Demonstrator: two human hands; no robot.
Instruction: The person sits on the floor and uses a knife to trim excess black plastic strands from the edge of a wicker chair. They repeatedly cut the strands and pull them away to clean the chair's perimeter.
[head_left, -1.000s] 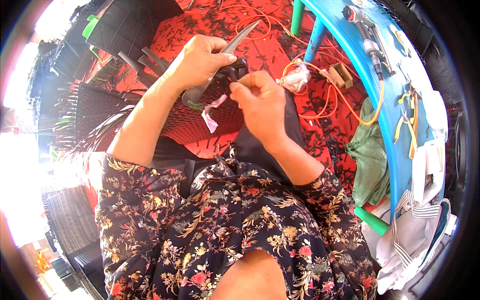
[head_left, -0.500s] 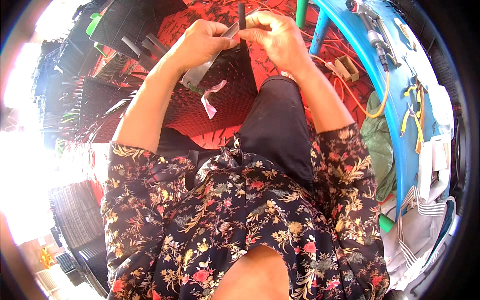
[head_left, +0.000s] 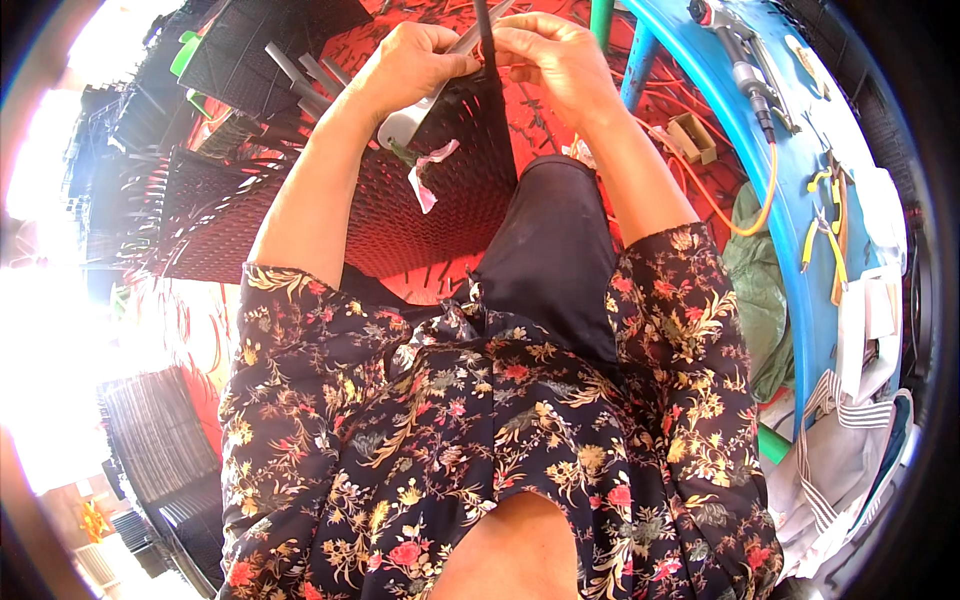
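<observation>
On the far left there's a stack of dark panels [head_left: 160, 430] low down, sitting where it was half a second ago. Next comes the black woven piece [head_left: 420, 215] — it's in front of you, below your hands, loose strips poking out along its left side.

Your left hand [head_left: 415, 65] is closed around a long metal tool [head_left: 402, 128], blunt end slanting down toward you, and it's a touch higher than half a second back. The pinkish ribbon [head_left: 427, 185] hanging off that end has risen a bit too.

A black strip [head_left: 482, 35] stands up between your hands, now leaning slightly where it was straighter before. Your right hand [head_left: 560, 65] has its fingers bunched narrow right by it — can't tell if they're actually pinching it. A second ago that hand was much lower, closer to your lap.

Over to the right, the small cardboard box [head_left: 692, 138], the green sack [head_left: 755, 300] and the blue table [head_left: 797, 240] with its yellow-handled pliers [head_left: 838, 255] have barely changed.
</observation>
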